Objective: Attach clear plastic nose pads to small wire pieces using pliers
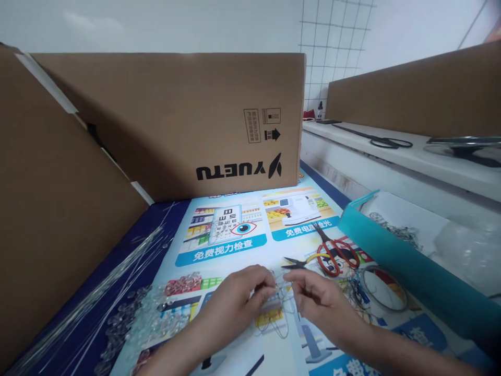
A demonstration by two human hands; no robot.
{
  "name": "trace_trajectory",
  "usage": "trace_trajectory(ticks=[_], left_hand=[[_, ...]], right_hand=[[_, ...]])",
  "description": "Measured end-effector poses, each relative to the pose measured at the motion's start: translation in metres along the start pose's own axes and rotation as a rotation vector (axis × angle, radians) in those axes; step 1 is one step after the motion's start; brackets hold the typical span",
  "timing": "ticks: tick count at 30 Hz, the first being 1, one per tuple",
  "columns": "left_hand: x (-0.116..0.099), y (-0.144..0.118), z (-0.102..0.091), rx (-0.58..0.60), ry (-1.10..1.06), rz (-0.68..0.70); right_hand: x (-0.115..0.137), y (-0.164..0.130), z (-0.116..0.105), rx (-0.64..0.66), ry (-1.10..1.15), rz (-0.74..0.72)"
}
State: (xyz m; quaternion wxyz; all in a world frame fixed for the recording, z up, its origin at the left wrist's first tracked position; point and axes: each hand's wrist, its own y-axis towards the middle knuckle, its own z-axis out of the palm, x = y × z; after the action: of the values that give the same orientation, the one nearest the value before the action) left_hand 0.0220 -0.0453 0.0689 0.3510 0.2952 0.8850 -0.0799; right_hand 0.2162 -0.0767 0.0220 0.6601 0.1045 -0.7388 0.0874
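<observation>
My left hand (250,290) is closed in a pinch on a thin bent wire piece (285,298) over the middle of the table. Facing it, my right hand (315,292) pinches the same piece from the other side, thumb and fingers together. Fine wire loops hang below and between the fingertips; their exact shape is hard to make out against the printed sheet (219,324). Just beyond my right hand lie red-handled scissors (337,257) and pliers (295,263) with a yellow handle, partly overlapping.
Clear beads (156,318) lie in a heap at left, beside long thin wires (113,277). At right stand a teal box (410,282) holding small wire pieces and a wire coil (383,288). Cardboard boxes (176,120) wall off the back and left. Black scissors (387,141) rest on the ledge.
</observation>
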Motion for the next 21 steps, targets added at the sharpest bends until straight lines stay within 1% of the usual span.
trace_trajectory(ticks=[3,6,8,10,12,13,15,16,17,18,19,21], left_hand=[[-0.007,-0.003,0.006,0.038,-0.017,0.081],[-0.012,-0.003,0.013,0.081,-0.021,0.158],[-0.014,-0.002,0.019,0.066,-0.023,0.153],[-0.013,-0.001,0.025,0.018,-0.028,0.138],[-0.010,0.000,0.030,-0.033,-0.055,0.164],[-0.008,0.000,0.032,-0.058,-0.080,0.180],[-0.004,-0.001,0.032,-0.127,-0.144,0.174],[-0.002,-0.001,0.030,-0.167,-0.177,0.144],[0.000,-0.001,0.029,-0.208,-0.208,0.105],[0.001,-0.001,0.026,-0.245,-0.236,0.057],[0.003,-0.001,0.024,-0.275,-0.263,0.014],[0.005,0.000,0.020,-0.308,-0.311,-0.060]], right_hand=[[0.001,0.002,0.001,0.000,0.219,0.076],[0.002,0.002,0.004,-0.032,0.321,0.103],[0.002,0.002,0.007,-0.070,0.364,0.127],[0.000,0.001,0.011,-0.116,0.386,0.140],[-0.001,0.001,0.014,-0.136,0.397,0.143],[0.000,0.001,0.014,-0.128,0.401,0.141],[0.003,0.003,0.009,-0.048,0.386,0.143],[0.007,0.005,0.004,0.002,0.347,0.132],[0.011,0.007,-0.004,0.070,0.262,0.136],[0.015,0.010,-0.013,0.104,0.120,0.115],[0.020,0.013,-0.024,0.085,-0.083,0.044],[0.026,0.020,-0.046,-0.032,-0.549,-0.100]])
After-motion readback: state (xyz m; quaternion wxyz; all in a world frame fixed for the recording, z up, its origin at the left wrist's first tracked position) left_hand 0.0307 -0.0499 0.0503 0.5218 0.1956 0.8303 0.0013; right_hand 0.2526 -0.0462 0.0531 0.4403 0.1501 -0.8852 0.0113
